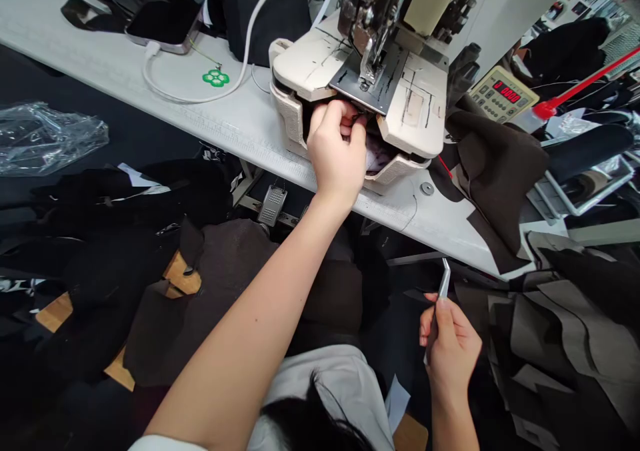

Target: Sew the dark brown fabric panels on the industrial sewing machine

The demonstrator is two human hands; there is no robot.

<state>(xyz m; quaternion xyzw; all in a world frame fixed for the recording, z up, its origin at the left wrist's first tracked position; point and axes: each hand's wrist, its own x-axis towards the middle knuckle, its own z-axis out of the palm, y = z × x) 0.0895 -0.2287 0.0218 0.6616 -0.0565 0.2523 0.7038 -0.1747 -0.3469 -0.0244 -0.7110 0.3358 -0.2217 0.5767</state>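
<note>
My left hand (336, 145) reaches into the open compartment under the needle plate of the cream sewing machine (400, 97). Its fingers pinch something small and dark inside; I cannot tell what it is. My right hand (450, 347) is low, below the table edge, and grips a pair of metal tweezers (443, 284) with the tips pointing up. The needle and presser foot (369, 71) stand above the plate with no fabric under them.
Dark brown fabric pieces (493, 171) drape over the table at the right, next to a control panel with red digits (503, 94). A phone (167, 17) on a white cable lies far left. More dark cloth (150, 271) and a plastic bag (45, 134) lie below the white table (125, 71).
</note>
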